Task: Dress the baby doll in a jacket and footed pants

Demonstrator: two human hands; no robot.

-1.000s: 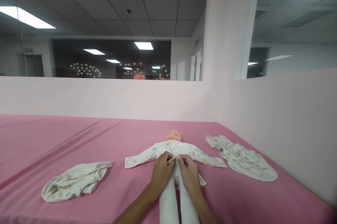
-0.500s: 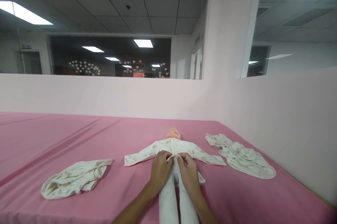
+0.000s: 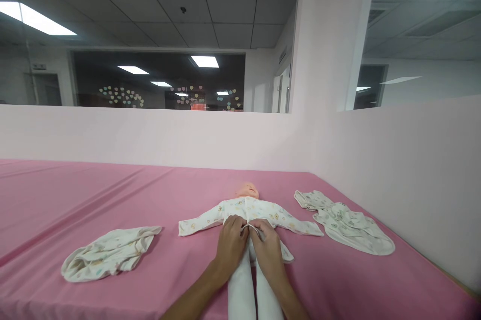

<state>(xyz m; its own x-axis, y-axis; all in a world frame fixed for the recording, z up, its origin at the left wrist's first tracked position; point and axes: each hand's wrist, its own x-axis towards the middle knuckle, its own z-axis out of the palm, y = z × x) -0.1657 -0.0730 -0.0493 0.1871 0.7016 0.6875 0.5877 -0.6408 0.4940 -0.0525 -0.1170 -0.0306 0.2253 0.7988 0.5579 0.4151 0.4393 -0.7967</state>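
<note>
A baby doll lies on its back with its head (image 3: 248, 190) at the far end and its white legs (image 3: 241, 292) toward me. It wears a white printed baby top (image 3: 236, 208) with both sleeves spread out sideways. Over the front of the top, my left hand (image 3: 233, 240) pinches a thin white tie string (image 3: 252, 227). Close beside it, my right hand (image 3: 266, 245) is closed on the same string, which curves in a small loop between the fingers. My hands hide the middle of the top, and the exact crossing of the string is too small to make out.
A folded white printed garment (image 3: 110, 254) lies to the left. On the right rests another white printed garment (image 3: 349, 225), partly crumpled. Everything lies on a pink sheet (image 3: 158, 195), bounded by a white wall (image 3: 188, 137) behind and another wall at right.
My right hand has shifted slightly left, closer to my left hand. The string now shows a rounder loop between them. The doll and both loose garments stay in place.
</note>
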